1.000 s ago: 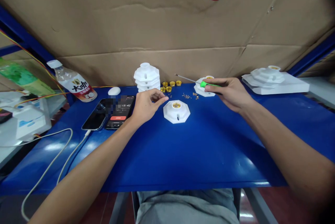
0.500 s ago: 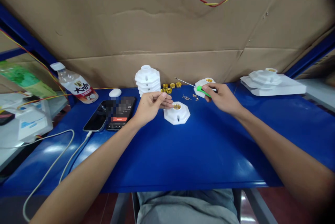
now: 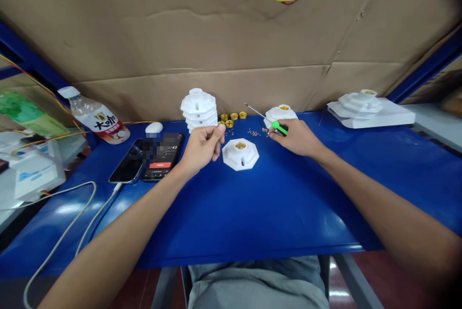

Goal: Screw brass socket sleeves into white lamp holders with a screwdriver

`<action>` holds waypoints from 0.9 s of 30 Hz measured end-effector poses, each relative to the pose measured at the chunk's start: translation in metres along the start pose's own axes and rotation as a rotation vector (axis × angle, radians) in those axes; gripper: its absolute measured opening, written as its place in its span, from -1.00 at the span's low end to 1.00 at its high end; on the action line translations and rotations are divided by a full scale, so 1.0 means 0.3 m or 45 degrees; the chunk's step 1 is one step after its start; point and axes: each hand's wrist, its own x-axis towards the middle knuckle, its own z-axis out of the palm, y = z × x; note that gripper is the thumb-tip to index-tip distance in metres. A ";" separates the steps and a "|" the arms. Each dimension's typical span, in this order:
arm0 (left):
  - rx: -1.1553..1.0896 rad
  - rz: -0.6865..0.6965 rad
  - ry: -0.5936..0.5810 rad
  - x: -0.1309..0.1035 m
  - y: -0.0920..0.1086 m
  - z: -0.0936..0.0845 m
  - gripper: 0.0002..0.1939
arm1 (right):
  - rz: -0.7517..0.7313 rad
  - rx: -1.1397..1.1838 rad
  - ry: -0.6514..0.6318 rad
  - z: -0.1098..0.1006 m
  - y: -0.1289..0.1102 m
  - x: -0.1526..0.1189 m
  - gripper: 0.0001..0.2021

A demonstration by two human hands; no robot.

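A white octagonal lamp holder (image 3: 234, 159) with a gold threaded insert lies on the table in front of me. Just left of it is my left hand (image 3: 202, 149), thumb and fingers pinched together; whatever they hold, if anything, is too small to make out. My right hand (image 3: 298, 138) is closed around a screwdriver (image 3: 279, 128) with a green handle, its shaft pointing up and left. The fingertips of that hand are by some small brass pieces (image 3: 264, 130). Tiny screws (image 3: 253, 133) lie scattered beside these. Several gold threaded cups (image 3: 234, 116) stand behind my left hand.
A stack of white lamp holders (image 3: 198, 107) rises at the back. Another lamp holder (image 3: 276, 112) sits behind my right hand, and more rest on a white box (image 3: 391, 115). Two phones (image 3: 127, 162), a cable (image 3: 86, 227) and a bottle (image 3: 96, 121) occupy the left.
My left hand has drawn back from the lamp holder's rim, its fingers now pinched. My right hand has come down toward the brass pieces with the screwdriver. The view has shifted slightly.
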 end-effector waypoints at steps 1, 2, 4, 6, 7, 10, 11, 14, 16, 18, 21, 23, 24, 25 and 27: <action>0.002 -0.004 0.003 -0.001 0.002 0.001 -0.44 | 0.000 -0.020 -0.020 0.003 0.003 0.001 -0.91; 0.002 0.004 -0.002 -0.001 0.004 0.002 -0.45 | -0.002 -0.032 -0.037 0.007 0.006 0.001 -0.92; -0.002 0.046 -0.037 -0.001 0.004 0.006 -0.55 | -0.009 -0.068 -0.051 0.017 0.012 0.001 -0.90; 0.009 0.087 -0.080 -0.002 0.005 0.010 -0.61 | -0.009 -0.101 -0.055 0.027 0.018 0.001 -0.87; 0.020 0.097 -0.085 -0.004 0.006 0.011 -0.61 | -0.005 -0.115 -0.055 0.032 0.021 0.002 -0.86; 0.055 0.095 -0.049 -0.008 0.010 0.015 -0.46 | 0.009 -0.155 -0.060 0.046 0.028 0.006 -0.85; 0.047 0.089 -0.033 -0.009 0.010 0.016 -0.40 | 0.013 -0.171 -0.063 0.050 0.029 0.008 -0.85; -0.002 0.056 -0.058 -0.009 0.009 0.018 -0.47 | 0.024 -0.213 -0.066 0.058 0.032 0.014 -0.82; -0.016 0.053 -0.107 -0.008 0.007 0.020 -0.65 | 0.028 -0.225 -0.065 0.061 0.033 0.018 -0.81; -0.017 0.075 -0.154 -0.009 0.006 0.021 -0.70 | 0.030 -0.224 -0.059 0.061 0.034 0.020 -0.80; -0.008 0.112 -0.136 -0.010 0.007 0.022 -0.57 | 0.019 -0.202 -0.051 0.056 0.028 0.020 -0.77; -0.015 0.119 -0.069 -0.009 0.009 0.021 -0.42 | 0.004 -0.173 -0.041 0.049 0.012 0.015 -0.74; -0.025 0.114 -0.051 -0.008 0.009 0.021 -0.37 | -0.007 -0.140 -0.028 0.045 -0.001 0.012 -0.74; -0.036 0.102 -0.050 -0.008 0.009 0.022 -0.34 | -0.022 -0.082 -0.008 0.041 -0.018 0.008 -0.74; -0.036 0.085 -0.078 -0.012 0.010 0.029 -0.39 | -0.067 0.135 0.063 0.035 -0.062 -0.004 -0.75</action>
